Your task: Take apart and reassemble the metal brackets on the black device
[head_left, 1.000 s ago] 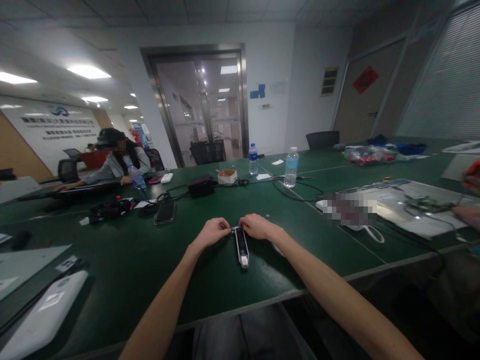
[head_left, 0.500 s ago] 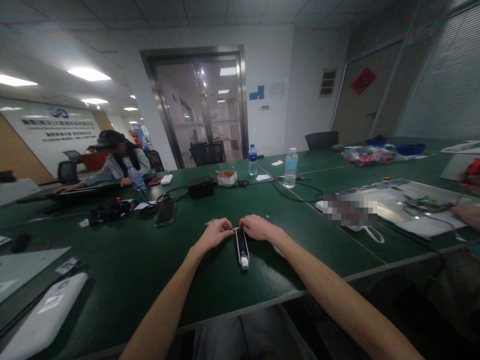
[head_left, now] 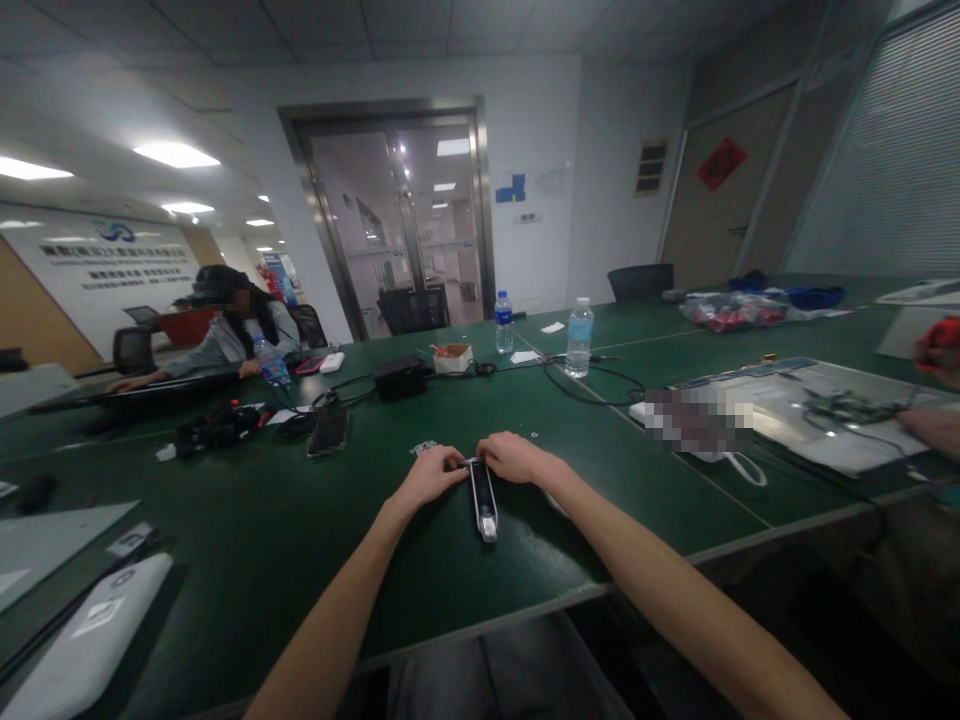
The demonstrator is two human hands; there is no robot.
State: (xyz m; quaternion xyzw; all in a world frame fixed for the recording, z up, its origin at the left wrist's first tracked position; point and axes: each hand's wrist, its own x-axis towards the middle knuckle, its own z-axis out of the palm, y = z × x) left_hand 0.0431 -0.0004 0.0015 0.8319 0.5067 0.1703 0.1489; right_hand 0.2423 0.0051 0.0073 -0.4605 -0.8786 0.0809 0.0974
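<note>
A long slim white-and-black pen-shaped device [head_left: 483, 495] lies on the green table [head_left: 247, 580], its pale tip towards me. My right hand [head_left: 511, 458] is closed at its far end, fingers curled against the right edge. At the far left corner, my left hand [head_left: 436, 474] has thumb and fingertips pinched together; whatever is between them is too small to make out. Behind my left hand lie small pale parts [head_left: 424, 447]. Past my right hand sits a tiny light ring [head_left: 534, 435].
Two water bottles [head_left: 580, 338] and a small box [head_left: 453, 358] stand further back. A black adapter [head_left: 403, 376], cables and a phone [head_left: 328, 433] lie to the left. A white case [head_left: 101, 630] is near left. Two other people are at the table, one back left, one right.
My left hand has shifted slightly downwards in view, showing more of the small pale parts behind it. My right hand and the device stay nearly where they were.
</note>
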